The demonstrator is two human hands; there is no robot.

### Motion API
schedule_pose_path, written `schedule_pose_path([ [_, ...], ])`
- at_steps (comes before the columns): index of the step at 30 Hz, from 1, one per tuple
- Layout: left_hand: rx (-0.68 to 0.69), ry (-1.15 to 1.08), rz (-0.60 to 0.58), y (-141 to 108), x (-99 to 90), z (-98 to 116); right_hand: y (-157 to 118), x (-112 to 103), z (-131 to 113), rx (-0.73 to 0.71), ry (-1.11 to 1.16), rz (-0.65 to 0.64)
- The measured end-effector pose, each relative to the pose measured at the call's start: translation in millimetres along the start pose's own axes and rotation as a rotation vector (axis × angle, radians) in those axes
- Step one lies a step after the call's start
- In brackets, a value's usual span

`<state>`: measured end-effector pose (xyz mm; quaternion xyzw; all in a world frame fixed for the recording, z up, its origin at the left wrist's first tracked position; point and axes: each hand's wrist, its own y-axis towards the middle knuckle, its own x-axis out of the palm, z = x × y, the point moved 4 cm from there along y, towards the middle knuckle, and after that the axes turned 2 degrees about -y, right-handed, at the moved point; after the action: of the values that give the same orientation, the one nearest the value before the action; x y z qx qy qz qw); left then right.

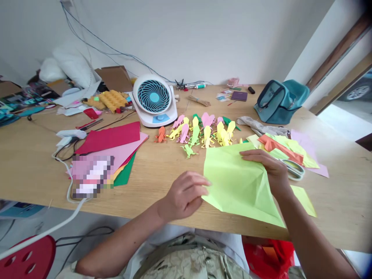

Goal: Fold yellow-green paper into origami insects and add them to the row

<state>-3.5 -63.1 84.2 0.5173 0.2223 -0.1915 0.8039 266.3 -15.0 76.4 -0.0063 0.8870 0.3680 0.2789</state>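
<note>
A light green sheet of paper (232,178) with faint creases is held tilted over the table's front edge. My left hand (186,195) is closed, its fingertips pinching the sheet's left edge near the lower corner. My right hand (269,166) grips the upper right part, fingers lying over the front and the thumb hidden; the paper buckles beside the palm. Just beyond the sheet stand several folded paper figures (207,135) in pink, yellow and green, with an orange figure (161,134) at their left. Scissors (294,169) lie to the right of my right hand.
Coloured sheets (124,172) and a blurred-out phone (94,176) with a white cable lie at left. A white fan (154,97) stands behind. Paper scraps (314,155), a grey cloth (258,127) and a teal bag (280,101) are at right. A red bag (270,257) hangs below the edge.
</note>
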Motion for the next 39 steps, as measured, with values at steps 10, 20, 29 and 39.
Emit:
schedule_pose_path([
  [10,-0.034,-0.001,-0.358,-43.9,14.8,-31.7,-69.0,33.7,17.5,-0.033,-0.383,-0.495],
  [20,0.022,0.157,-0.488,-58.9,34.0,-30.5,-93.2,23.4,6.0,0.145,-0.714,-0.374],
  [29,0.066,0.377,-0.505,-47.3,49.3,-18.4,-103.0,27.6,-63.1,0.018,-0.291,-0.315],
  [39,-0.019,0.211,-0.613,-37.1,57.4,-18.2,-111.3,56.0,-50.7,-0.023,-0.456,-0.332],
])
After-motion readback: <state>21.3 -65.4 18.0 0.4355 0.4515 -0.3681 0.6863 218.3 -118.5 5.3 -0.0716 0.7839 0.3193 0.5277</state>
